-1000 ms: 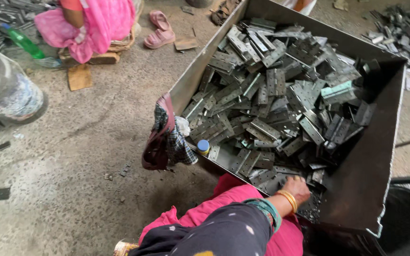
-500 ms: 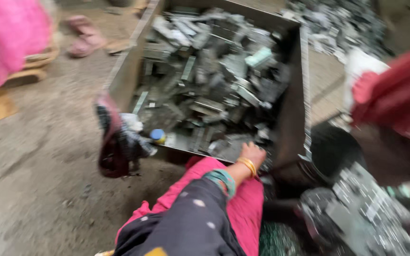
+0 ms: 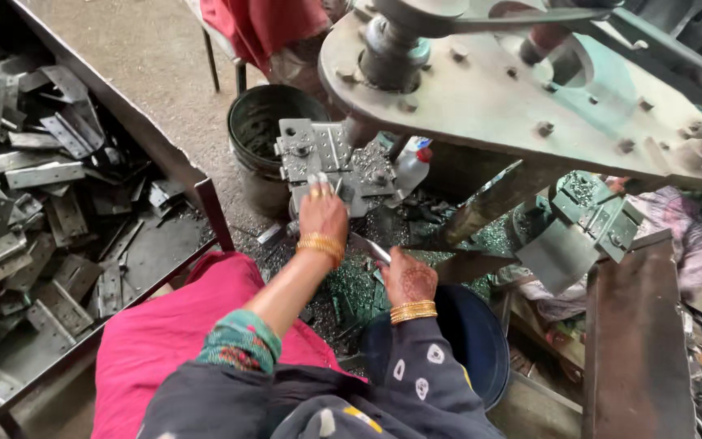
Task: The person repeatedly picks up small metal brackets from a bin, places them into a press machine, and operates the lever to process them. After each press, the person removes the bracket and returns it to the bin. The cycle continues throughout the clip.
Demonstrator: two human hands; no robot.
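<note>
My left hand [image 3: 322, 213] reaches forward with the fingers stretched flat, their tips pressing on a dull grey steel plate [image 3: 314, 150] drilled with small round holes and studded with bolt heads, which sits at the foot of the press just beside a round black bucket [image 3: 263, 122]. My right hand [image 3: 407, 278] lies lower and nearer to me, its fingers curled shut around a thin, flat strip of bright metal [image 3: 369, 246] that slants up toward my left wrist. Gold bangles circle both wrists. Beneath both hands the floor is covered with fine, glittering metal scrap [image 3: 351, 293], greenish and gritty. Above them hangs the heavy arm of the press [image 3: 513, 97], a thick slab of worn steel with patches of pale green paint and a row of rivets. To my left a rusty, sharp-edged sheet-metal bin [image 3: 205, 195] holds a jumble of flat, rectangular hinge blanks [image 3: 42, 175], grey and scuffed. A white plastic bottle with a red cap [image 3: 412, 167] stands behind the plate. My pink cloth [image 3: 164, 325] is smooth over my knee.
</note>
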